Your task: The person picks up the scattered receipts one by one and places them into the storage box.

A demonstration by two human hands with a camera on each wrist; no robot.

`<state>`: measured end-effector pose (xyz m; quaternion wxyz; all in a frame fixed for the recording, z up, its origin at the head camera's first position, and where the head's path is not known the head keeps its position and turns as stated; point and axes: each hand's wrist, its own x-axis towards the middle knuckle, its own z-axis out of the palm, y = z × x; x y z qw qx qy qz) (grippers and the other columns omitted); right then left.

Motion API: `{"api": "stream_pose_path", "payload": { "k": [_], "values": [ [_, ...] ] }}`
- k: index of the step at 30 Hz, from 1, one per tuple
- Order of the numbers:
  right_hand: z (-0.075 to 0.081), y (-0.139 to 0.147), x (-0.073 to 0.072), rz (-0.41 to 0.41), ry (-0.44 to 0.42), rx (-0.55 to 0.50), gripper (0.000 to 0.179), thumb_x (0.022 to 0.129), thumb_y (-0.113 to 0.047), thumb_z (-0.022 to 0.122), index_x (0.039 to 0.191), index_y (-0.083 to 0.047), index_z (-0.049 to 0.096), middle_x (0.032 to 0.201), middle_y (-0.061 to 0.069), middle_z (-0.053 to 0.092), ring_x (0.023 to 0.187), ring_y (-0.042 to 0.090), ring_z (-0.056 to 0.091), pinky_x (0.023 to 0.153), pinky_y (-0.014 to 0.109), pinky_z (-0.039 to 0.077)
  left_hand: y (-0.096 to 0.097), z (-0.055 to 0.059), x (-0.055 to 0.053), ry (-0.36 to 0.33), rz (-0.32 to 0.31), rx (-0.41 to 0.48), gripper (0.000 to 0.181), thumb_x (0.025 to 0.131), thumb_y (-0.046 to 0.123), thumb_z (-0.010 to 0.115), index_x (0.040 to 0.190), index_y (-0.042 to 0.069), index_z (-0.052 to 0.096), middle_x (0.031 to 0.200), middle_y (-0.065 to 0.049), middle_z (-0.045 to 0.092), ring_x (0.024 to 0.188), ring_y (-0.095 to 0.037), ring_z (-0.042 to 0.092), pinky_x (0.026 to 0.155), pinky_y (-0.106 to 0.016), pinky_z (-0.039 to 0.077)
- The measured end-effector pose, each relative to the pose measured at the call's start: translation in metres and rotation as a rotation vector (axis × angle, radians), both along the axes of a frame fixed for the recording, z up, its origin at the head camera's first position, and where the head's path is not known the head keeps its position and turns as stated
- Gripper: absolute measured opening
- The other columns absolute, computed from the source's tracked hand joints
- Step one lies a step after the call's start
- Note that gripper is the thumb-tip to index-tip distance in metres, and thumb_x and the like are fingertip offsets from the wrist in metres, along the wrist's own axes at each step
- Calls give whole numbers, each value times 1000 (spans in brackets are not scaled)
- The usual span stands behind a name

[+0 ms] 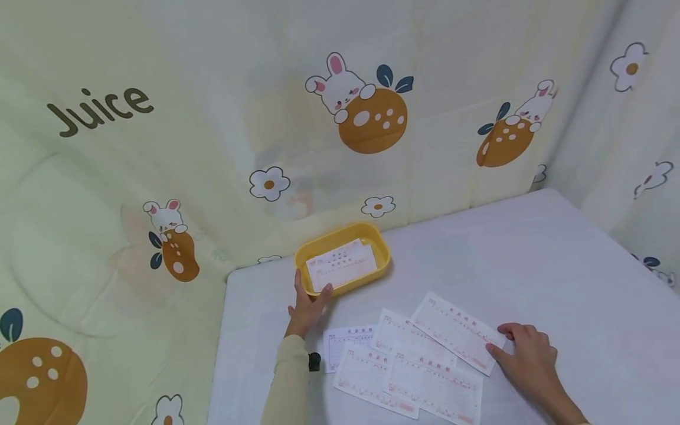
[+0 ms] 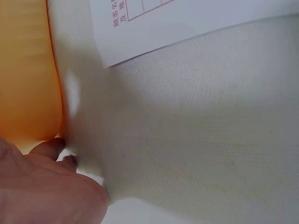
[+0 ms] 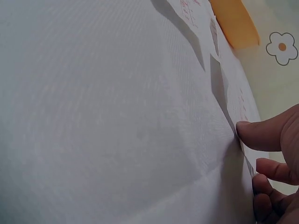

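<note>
My left hand (image 1: 307, 310) holds the near left corner of a yellow plastic tray (image 1: 383, 268), thumb at the front rim and a finger along the left side. Several printed paper slips (image 1: 342, 268) lie in the tray. In the left wrist view the hand (image 2: 51, 186) is against the yellow wall (image 2: 30, 70). My right hand (image 1: 528, 357) pinches the right end of a printed slip (image 1: 457, 330), the topmost of several overlapping slips (image 1: 432, 386) on the table. The right wrist view shows the thumb (image 3: 259, 135) at that paper's edge.
A white-covered table (image 1: 574, 265) carries everything. A patterned curtain (image 1: 451, 59) with rabbits and oranges hangs behind it and at both sides. The tray stands near the table's back edge. A small dark object (image 1: 314, 361) shows beside the left wrist.
</note>
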<state>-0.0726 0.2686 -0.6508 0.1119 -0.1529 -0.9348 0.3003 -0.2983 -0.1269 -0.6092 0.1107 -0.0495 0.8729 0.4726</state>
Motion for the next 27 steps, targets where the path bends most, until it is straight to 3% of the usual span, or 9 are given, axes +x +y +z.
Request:
{"api": "stream_pose_path", "payload": {
  "k": [15,20,24,27],
  "values": [
    [4,-4,-5,-20,-61,6,43,89,-14,82,116,13,62,110,34,60,104,53,51,79,68,36,-2,0,-1,-12,-19,-31,110,99,59,70,172,24,-6,177,-19,15,160,-45,17,124,-66,-14],
    [2,-4,-1,-38,-25,-63,33,95,-9,75,117,13,63,105,28,64,101,48,52,82,66,32,-2,-1,-2,-19,-17,-28,111,99,60,69,172,25,-6,177,-18,14,161,-44,16,125,-65,-14],
    [0,-1,4,-103,14,-141,22,101,-6,66,116,11,67,93,14,67,89,33,57,79,48,41,-1,-1,-2,-30,-12,-21,111,99,60,69,172,27,-8,178,-16,13,162,-43,14,125,-62,-15],
    [-1,1,5,-156,30,-161,19,102,-5,65,115,9,70,87,7,67,78,23,56,64,28,42,0,0,-1,-27,-8,-22,110,100,59,68,172,27,-8,178,-17,12,162,-43,14,125,-62,-16]
  ]
}}
